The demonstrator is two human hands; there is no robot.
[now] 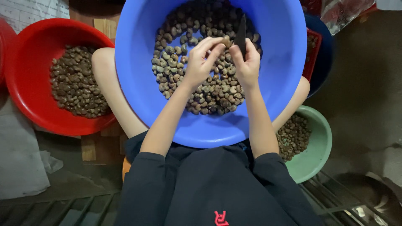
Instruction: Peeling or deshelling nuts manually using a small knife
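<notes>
While over basin [289,62], hands [201,62] on nut [226,41].

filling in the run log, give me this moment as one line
left hand: pinching nut | right hand: gripping knife beside nut | both over blue basin

We sit with the middle basin [276,83] on our lap; one basin [25,92] lies left of it, another [320,146] right.

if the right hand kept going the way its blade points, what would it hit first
Probably the far wall of the blue basin. The right hand holds the dark blade pointing away from the body, above the nuts; depth is unclear.
</notes>
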